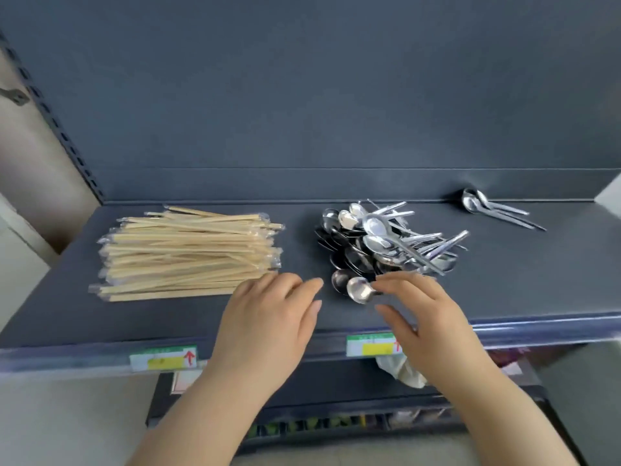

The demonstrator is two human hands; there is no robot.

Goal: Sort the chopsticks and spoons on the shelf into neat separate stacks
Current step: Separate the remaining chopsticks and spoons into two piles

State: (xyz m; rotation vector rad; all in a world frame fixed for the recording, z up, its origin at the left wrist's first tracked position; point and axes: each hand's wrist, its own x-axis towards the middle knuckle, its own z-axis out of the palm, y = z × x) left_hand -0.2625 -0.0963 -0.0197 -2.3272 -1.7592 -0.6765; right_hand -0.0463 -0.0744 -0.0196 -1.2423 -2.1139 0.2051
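Note:
A stack of wrapped wooden chopsticks point(188, 253) lies on the left of the dark grey shelf point(504, 280). In the middle sits a loose heap of metal spoons point(386, 243), bowls to the left, handles to the right. A small nested group of spoons point(494, 208) lies at the back right. My left hand point(268, 317) hovers between the chopsticks and the heap, fingers relaxed, holding nothing. My right hand point(423, 307) reaches the front of the heap, fingers spread, fingertips touching the nearest spoon point(359, 289).
The shelf's back wall point(302, 95) rises behind the piles. Two price labels point(164, 358) sit on the front rail. A lower shelf with small goods point(336, 422) shows beneath. A slotted upright point(53, 122) runs along the left.

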